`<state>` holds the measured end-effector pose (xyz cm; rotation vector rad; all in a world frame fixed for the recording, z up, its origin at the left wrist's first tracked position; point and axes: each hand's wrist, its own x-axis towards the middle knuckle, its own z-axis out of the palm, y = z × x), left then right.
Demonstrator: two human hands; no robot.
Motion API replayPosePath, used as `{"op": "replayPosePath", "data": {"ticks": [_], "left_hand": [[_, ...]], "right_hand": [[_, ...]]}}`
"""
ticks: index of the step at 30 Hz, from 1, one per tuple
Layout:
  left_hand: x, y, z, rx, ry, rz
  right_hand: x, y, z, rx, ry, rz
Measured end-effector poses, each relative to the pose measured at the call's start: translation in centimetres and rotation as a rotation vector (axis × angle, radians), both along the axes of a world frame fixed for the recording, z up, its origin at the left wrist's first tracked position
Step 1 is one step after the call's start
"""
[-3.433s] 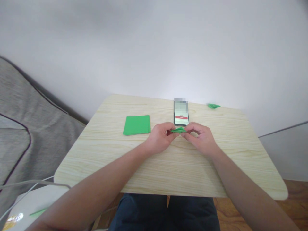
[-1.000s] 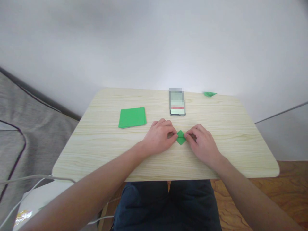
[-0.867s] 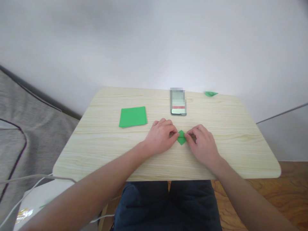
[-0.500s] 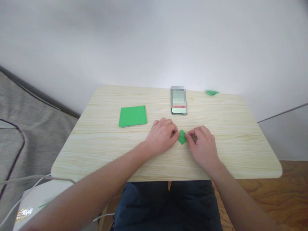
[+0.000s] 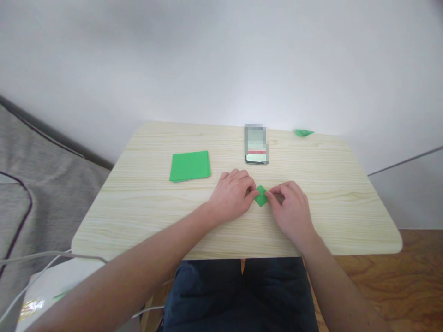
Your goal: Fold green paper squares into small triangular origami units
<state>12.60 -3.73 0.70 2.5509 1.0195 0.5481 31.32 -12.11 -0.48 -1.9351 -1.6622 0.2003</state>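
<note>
Small green folded paper (image 5: 260, 201) just right of surface's (image 5: 138, 216) middle — fingers of my left hand (image 5: 232, 196) and right hand (image 5: 290, 206) pinch its 2 side corners. Should be light, springy at folds, easily creased; corners look best hold. Most room toward right and front edges; phone (image 5: 256, 144) by back edge, green stack (image 5: 189, 166) toward back left corner.

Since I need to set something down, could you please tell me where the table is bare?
The table is bare between the right hand and its right edge, and left of the green paper stack. Its middle is crowded with the left hand, folded paper and phone.
</note>
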Motion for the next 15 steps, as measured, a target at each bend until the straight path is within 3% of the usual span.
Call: {"op": "replayPosePath", "data": {"ticks": [15], "left_hand": [[0.02,0.08,-0.21,-0.005,-0.028,0.013]], "right_hand": [[0.27,-0.49,-0.04,0.037,0.018,0.028]]}}
